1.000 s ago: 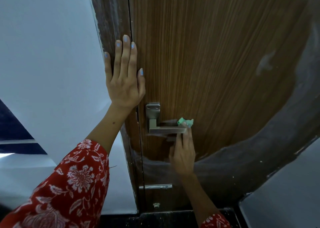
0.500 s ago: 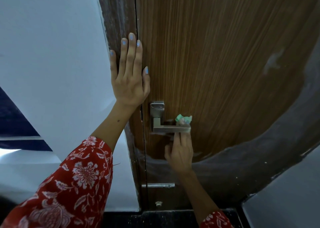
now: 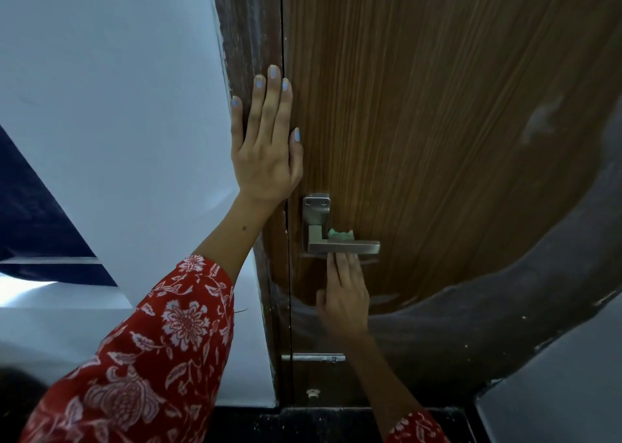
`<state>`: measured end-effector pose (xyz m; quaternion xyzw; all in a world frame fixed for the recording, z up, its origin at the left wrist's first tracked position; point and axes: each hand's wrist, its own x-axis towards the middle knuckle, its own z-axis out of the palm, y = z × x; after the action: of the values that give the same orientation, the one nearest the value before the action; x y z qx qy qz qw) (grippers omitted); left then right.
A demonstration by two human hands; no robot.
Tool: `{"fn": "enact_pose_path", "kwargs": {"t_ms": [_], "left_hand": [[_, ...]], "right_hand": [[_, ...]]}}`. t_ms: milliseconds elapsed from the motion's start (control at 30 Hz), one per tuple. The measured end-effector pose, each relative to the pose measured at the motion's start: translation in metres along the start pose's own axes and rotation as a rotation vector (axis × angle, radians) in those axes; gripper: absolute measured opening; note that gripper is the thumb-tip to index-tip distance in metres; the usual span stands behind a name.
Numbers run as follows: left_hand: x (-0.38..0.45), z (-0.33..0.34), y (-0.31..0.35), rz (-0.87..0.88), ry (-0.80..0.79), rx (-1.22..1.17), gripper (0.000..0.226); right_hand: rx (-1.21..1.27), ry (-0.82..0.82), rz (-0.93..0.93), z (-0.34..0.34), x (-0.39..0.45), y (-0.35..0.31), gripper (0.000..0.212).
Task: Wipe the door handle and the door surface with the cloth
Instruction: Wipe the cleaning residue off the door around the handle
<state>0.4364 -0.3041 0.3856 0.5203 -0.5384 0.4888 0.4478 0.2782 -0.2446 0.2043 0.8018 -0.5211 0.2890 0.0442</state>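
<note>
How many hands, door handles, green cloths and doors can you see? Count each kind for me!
Hands: 2, the left hand flat against the door frame and the right hand under the lever
Door handles: 1, silver door handle
Green cloths: 1, green cloth peeking above the lever
Doors: 1, wooden door
Total: 5

To my left a plain white wall (image 3: 111, 106) runs up to a dark wooden door frame (image 3: 249, 31), scuffed with pale streaks. Far left, a dark blue panel (image 3: 30, 207) cuts across the wall, with a bright patch of light below it. The floor (image 3: 303, 422) near my feet is dark and speckled. At lower right stands a grey surface (image 3: 558, 392).
</note>
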Motion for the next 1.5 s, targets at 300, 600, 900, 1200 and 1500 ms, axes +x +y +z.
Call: {"fn": "enact_pose_path", "kwargs": {"t_ms": [300, 600, 900, 1200, 1500], "left_hand": [[-0.019, -0.007, -0.010, 0.099, -0.091, 0.003, 0.050], [-0.021, -0.003, -0.011, 0.111, -0.077, 0.031, 0.052], [-0.023, 0.000, -0.014, 0.115, -0.087, 0.044, 0.053], [-0.022, 0.000, -0.013, 0.107, -0.059, 0.028, 0.052], [-0.023, 0.002, -0.013, 0.110, -0.054, 0.023, 0.053]], "right_hand": [[0.014, -0.035, 0.049, -0.001, -0.001, -0.001, 0.080], [0.234, -0.002, 0.161, 0.006, -0.011, -0.025, 0.083], [0.402, 0.100, 0.507, 0.001, -0.009, 0.001, 0.091], [0.571, 0.101, 0.503, 0.007, -0.018, 0.000, 0.083], [0.689, 0.039, 0.560, 0.019, -0.023, -0.021, 0.086]]}}
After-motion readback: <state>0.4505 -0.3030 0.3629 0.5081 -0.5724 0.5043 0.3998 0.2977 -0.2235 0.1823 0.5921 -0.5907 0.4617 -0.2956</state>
